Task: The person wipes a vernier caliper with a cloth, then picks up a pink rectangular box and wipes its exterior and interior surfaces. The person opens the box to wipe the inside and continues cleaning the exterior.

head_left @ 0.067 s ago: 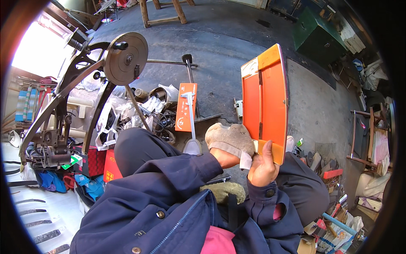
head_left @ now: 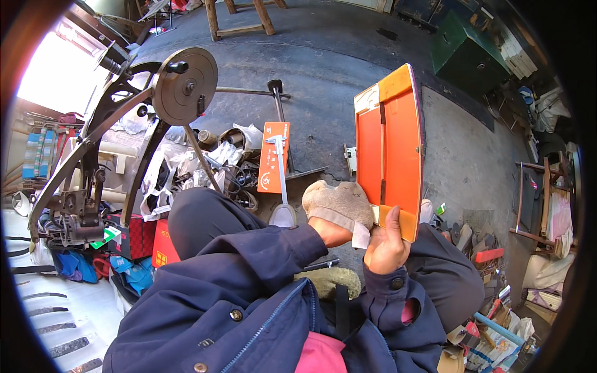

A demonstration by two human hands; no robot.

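My right hand (head_left: 387,245) grips the lower end of an open orange-lined case (head_left: 401,146), its thumb across the yellow-orange end block. The case is held upright, hinged panels spread. My left hand (head_left: 333,232) is inside a beige fuzzy mitt (head_left: 337,202) with a white tag hanging at its cuff. The mitt hides the fingers and rests against the case's lower left edge. Beyond my left knee, a metal caliper (head_left: 280,158) lies over a flat orange-red box (head_left: 268,177).
A hand-cranked machine with a round wheel (head_left: 185,87) stands at left, by bags and loose parts (head_left: 230,155). A green metal cabinet (head_left: 466,53) is at the far right. Shoes and clutter (head_left: 491,261) lie beside my right knee. A wooden stool (head_left: 239,28) stands at the back.
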